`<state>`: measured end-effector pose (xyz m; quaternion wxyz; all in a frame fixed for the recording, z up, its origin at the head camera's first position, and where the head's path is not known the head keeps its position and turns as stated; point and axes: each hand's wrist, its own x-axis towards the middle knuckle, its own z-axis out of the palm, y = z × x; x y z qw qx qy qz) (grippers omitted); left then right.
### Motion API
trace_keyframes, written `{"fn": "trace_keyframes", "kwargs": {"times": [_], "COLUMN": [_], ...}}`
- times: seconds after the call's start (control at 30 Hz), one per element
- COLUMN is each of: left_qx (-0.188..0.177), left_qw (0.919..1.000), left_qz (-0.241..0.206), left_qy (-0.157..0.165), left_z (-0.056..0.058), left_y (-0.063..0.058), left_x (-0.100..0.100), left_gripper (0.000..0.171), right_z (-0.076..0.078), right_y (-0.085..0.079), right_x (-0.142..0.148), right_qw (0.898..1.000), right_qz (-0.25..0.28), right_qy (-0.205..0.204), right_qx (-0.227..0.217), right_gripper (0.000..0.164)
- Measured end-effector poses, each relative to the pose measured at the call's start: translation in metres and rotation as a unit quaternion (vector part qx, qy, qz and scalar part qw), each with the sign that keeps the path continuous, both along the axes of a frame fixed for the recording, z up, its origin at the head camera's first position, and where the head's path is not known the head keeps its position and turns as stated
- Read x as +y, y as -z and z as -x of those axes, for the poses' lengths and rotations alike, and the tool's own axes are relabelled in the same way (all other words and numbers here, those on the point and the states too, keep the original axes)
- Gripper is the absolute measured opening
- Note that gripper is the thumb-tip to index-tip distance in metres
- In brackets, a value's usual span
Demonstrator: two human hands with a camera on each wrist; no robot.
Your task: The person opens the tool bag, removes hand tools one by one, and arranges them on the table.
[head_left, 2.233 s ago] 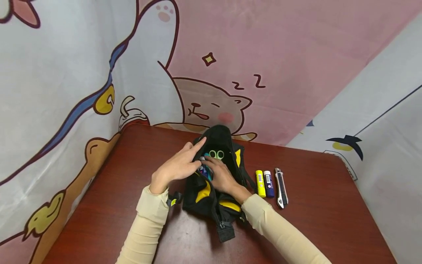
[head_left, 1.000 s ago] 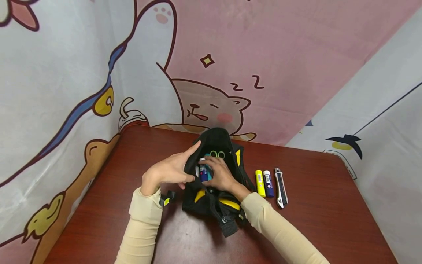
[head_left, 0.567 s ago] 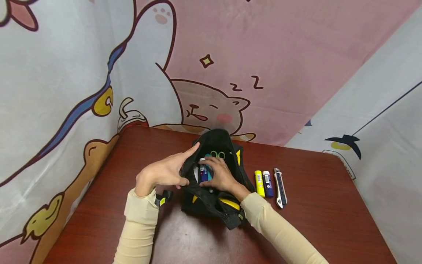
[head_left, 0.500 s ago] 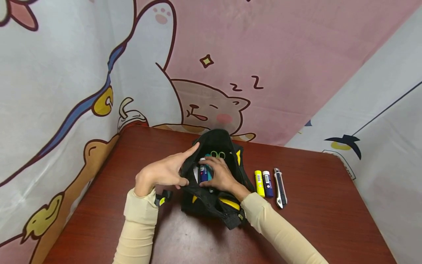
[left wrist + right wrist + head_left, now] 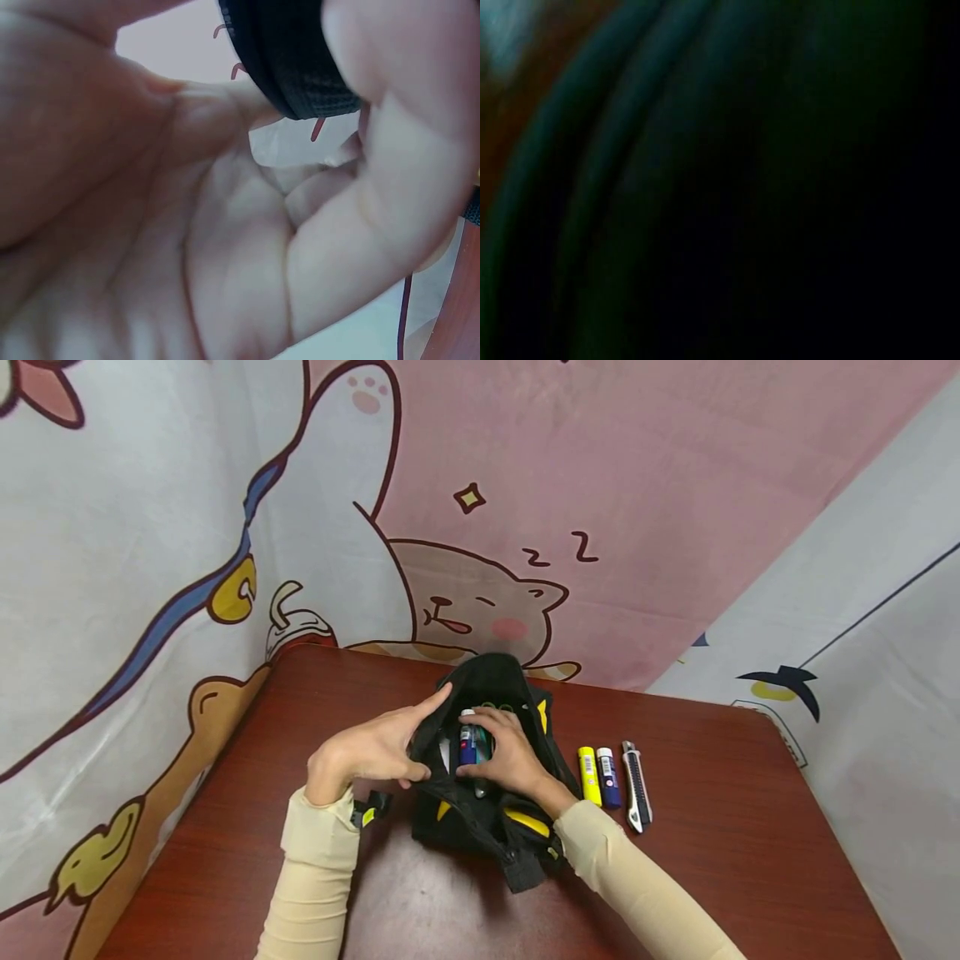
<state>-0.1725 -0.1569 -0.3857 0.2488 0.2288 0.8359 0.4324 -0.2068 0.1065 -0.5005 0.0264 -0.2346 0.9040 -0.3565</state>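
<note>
A black and yellow bag (image 5: 487,677) stands unzipped on the table. My left hand (image 5: 378,747) grips the left rim of its mouth; in the left wrist view, dark fabric (image 5: 292,60) lies between fingers and thumb. Inside the bag, my right hand (image 5: 513,760) holds a blue glue stick (image 5: 468,743) with a white cap, thumb on the near side and fingers over the far side. Something teal (image 5: 483,745) sits right beside that stick, partly under the fingers. Green scissors handles (image 5: 506,707) show behind the hand. The right wrist view is nearly black, with only blurred folds.
Right of the bag, a yellow glue stick (image 5: 589,777), a blue glue stick (image 5: 609,778) and a utility knife (image 5: 637,787) lie side by side on the brown table (image 5: 720,827). A strap with a buckle (image 5: 371,810) lies left of the bag. Printed cloth (image 5: 637,527) hangs behind.
My left hand has drawn the bag's rim leftward, widening the mouth. Over the last half second, my right hand and the glue stick have shifted slightly up and right.
</note>
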Motion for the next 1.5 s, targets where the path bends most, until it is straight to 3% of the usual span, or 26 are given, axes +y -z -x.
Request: {"fn": "trace_keyframes", "kwargs": {"times": [0.27,0.6,0.93,1.3,1.5], "left_qx": [-0.005,-0.009,-0.004,0.004,0.003], "left_qw": [1.0,1.0,1.0,0.9999,0.9999], "left_qz": [-0.002,-0.002,-0.004,-0.009,-0.009], "left_qy": [0.0,-0.002,-0.001,0.011,0.011], "left_z": [0.001,0.001,0.001,0.001,0.0], "left_y": [0.001,0.0,0.0,-0.001,0.0], "left_x": [0.0,0.001,0.0,0.001,-0.002], "left_gripper": [0.123,0.123,0.123,0.12,0.119], "right_z": [-0.005,-0.019,-0.035,-0.05,-0.059], "right_y": [-0.015,-0.046,-0.069,-0.081,-0.076], "right_x": [0.009,0.023,0.041,0.099,0.13], "right_qw": [0.999,0.99,0.97,0.95,0.95], "right_qz": [0.052,0.135,0.226,0.283,0.274], "right_qy": [0.004,0.009,-0.002,0.049,0.1], "right_qx": [0.009,0.044,0.091,0.126,0.114], "right_gripper": [0.084,0.084,0.086,0.089,0.087]}}
